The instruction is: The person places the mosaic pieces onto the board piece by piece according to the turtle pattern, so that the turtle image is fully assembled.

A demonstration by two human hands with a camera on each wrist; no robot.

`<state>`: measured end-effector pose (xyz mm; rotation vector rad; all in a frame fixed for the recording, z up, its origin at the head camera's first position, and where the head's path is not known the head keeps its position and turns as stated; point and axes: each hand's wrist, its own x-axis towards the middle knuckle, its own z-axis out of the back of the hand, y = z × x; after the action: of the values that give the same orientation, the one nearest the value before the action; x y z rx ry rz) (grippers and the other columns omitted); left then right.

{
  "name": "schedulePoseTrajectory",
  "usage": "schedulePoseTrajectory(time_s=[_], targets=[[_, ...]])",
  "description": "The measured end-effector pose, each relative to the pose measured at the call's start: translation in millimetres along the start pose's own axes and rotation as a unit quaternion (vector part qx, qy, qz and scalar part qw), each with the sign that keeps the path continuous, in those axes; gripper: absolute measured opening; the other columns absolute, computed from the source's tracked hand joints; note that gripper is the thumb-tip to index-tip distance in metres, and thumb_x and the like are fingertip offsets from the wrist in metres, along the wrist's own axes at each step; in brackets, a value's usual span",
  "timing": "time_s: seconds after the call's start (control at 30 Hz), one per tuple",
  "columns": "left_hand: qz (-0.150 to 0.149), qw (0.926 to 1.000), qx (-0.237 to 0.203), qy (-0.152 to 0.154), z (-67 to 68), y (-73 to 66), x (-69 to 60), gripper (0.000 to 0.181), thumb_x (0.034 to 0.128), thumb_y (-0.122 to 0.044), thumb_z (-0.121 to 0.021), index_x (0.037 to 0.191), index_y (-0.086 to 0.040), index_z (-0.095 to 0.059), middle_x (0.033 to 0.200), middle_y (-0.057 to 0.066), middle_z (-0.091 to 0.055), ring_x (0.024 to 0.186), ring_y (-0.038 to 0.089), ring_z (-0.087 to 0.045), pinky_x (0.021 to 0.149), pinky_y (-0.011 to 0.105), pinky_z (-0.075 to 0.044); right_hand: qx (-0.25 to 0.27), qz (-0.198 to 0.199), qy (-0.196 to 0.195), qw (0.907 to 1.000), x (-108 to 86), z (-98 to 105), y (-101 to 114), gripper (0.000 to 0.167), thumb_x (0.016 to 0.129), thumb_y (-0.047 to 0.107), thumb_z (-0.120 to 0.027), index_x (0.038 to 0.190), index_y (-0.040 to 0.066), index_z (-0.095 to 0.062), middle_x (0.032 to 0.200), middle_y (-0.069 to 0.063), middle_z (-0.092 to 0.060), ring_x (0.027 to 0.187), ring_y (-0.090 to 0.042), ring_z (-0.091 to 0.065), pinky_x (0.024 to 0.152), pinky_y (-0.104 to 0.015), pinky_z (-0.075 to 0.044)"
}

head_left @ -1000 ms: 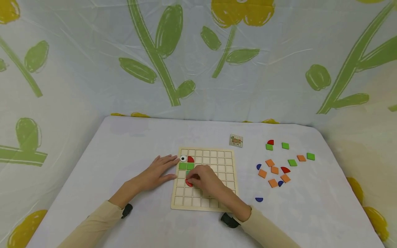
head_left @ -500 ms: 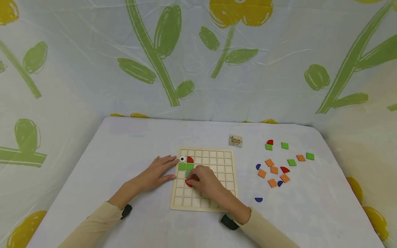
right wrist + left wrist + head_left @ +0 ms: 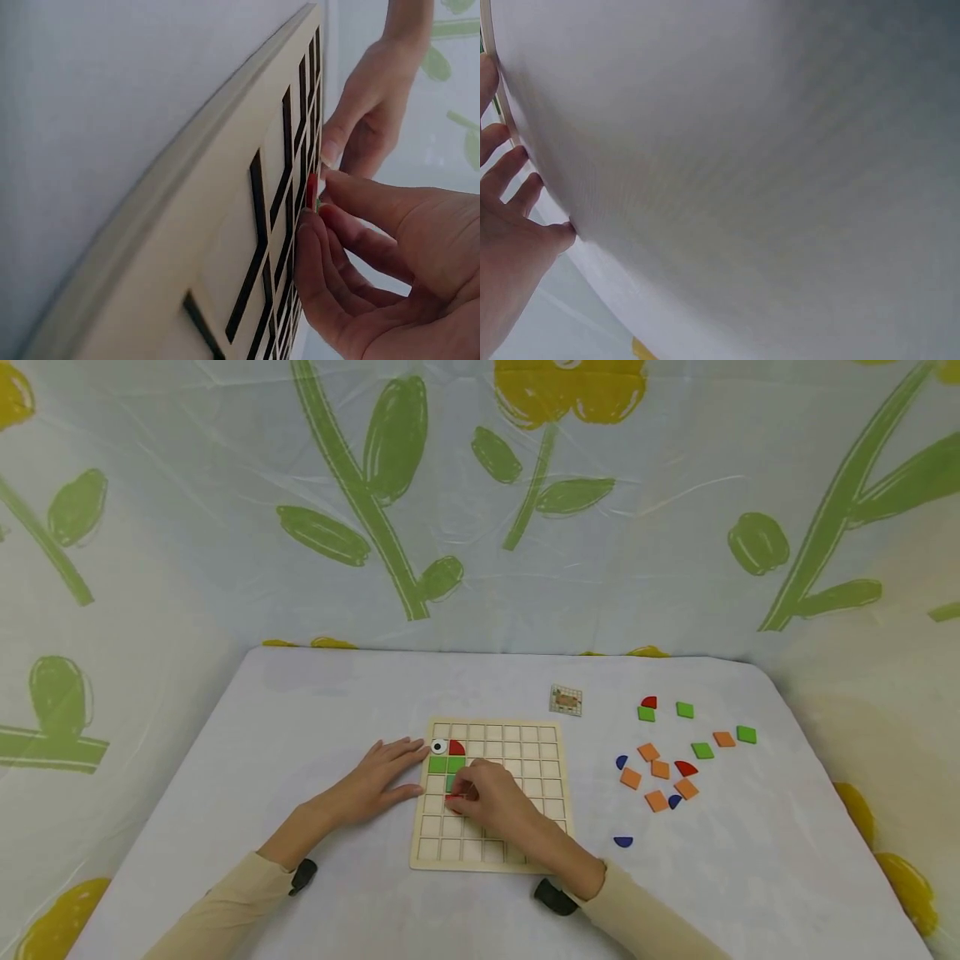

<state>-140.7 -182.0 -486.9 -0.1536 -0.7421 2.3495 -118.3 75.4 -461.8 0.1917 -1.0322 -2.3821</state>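
A wooden grid board [image 3: 551, 752] lies on the white table. My left hand [image 3: 372, 783] rests beside its left edge, fingers spread and fingertips touching the rim. Over the board's left part, my right hand [image 3: 497, 797] pinches a red piece [image 3: 312, 191] between thumb and fingers, tilted on edge against the grid in the right wrist view; most of it is hidden. In the upper left cells sit a white eye disc [image 3: 439, 747], a red quarter-circle [image 3: 456, 748] and two green squares [image 3: 437, 765]. A darker green piece [image 3: 450, 783] below them is partly covered by my right hand.
Right of the board lie several orange squares [image 3: 660, 769], several green squares [image 3: 702, 751], blue half-circles [image 3: 623, 842] and two red quarter-circles [image 3: 686, 768]. A small picture card [image 3: 566, 700] lies behind the board. A flower-printed cloth [image 3: 247, 527] hangs around the table.
The red piece in my right fingers has tipped up, showing only a thin strip where its curved face showed before. My left hand stays at the board's edge. The head view has shifted slightly.
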Motion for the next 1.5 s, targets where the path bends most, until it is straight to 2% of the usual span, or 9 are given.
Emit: schedulePoseTrajectory(time_s=[0.13,0.27,0.67,0.97,1.23,1.5], targets=[[0.003,1.0,-0.001,0.002,-1.0,0.5,-0.4,0.063,0.099,-0.025,-0.071,0.153,-0.004,-0.048,0.157,0.02,-0.044,0.148,0.045,-0.033,0.118,0.072,-0.016,0.007,0.009,-0.005,0.9999,-4.1,5.1,-4.6,0.007,0.094,0.011,-0.077,0.087,0.011,-0.074,0.083,0.005,-0.064,0.073,-0.005,-0.058,0.066,-0.021,-0.051],[0.005,1.0,-0.002,0.0,-1.1,0.7,-0.8,0.063,0.0987,-0.027,-0.071,0.153,-0.004,-0.048,0.157,0.019,-0.044,0.148,0.044,-0.033,0.118,0.071,-0.016,0.015,0.012,-0.024,0.9995,-10.9,13.8,-11.6,0.002,0.096,0.008,-0.073,0.095,0.009,-0.075,0.088,0.004,-0.065,0.077,-0.007,-0.06,0.069,-0.024,-0.053],[0.014,0.9998,-0.006,0.012,1.5,0.1,0.6,0.065,0.0992,-0.027,-0.071,0.154,-0.004,-0.046,0.159,0.017,-0.042,0.15,0.043,-0.03,0.119,0.07,-0.013,0.038,-0.006,-0.065,0.9972,-27.5,42.4,-33.9,0.009,0.096,0.007,-0.073,0.104,0.004,-0.073,0.096,-0.001,-0.068,0.085,-0.015,-0.066,0.077,-0.027,-0.058],[0.017,0.9997,-0.003,0.015,1.1,-0.5,0.5,0.065,0.0992,-0.028,-0.071,0.154,-0.005,-0.046,0.159,0.018,-0.042,0.15,0.043,-0.03,0.119,0.07,-0.014,0.039,-0.044,-0.094,0.9939,-40.4,62.4,-49.4,0.013,0.096,0.008,-0.073,0.109,0.003,-0.072,0.1,-0.003,-0.07,0.089,-0.018,-0.067,0.08,-0.034,-0.06],[0.013,0.9999,-0.004,0.009,0.0,1.6,-0.8,0.064,0.099,-0.028,-0.071,0.154,-0.005,-0.047,0.159,0.018,-0.043,0.15,0.043,-0.031,0.118,0.071,-0.015,0.015,-0.047,-0.136,0.9894,-56.8,79.0,-66.9,0.016,0.096,0.005,-0.073,0.111,0.0,-0.071,0.102,-0.007,-0.07,0.092,-0.022,-0.068,0.082,-0.04,-0.061],[0.018,0.9998,0.001,0.012,0.7,0.0,-0.6,0.065,0.0991,-0.029,-0.071,0.154,-0.006,-0.046,0.159,0.017,-0.042,0.15,0.043,-0.031,0.119,0.07,-0.015,-0.02,-0.097,-0.18,0.9786,-76.7,90.4,-83.0,0.017,0.096,0.006,-0.074,0.112,0.002,-0.071,0.105,-0.008,-0.071,0.095,-0.023,-0.068,0.084,-0.042,-0.061]])
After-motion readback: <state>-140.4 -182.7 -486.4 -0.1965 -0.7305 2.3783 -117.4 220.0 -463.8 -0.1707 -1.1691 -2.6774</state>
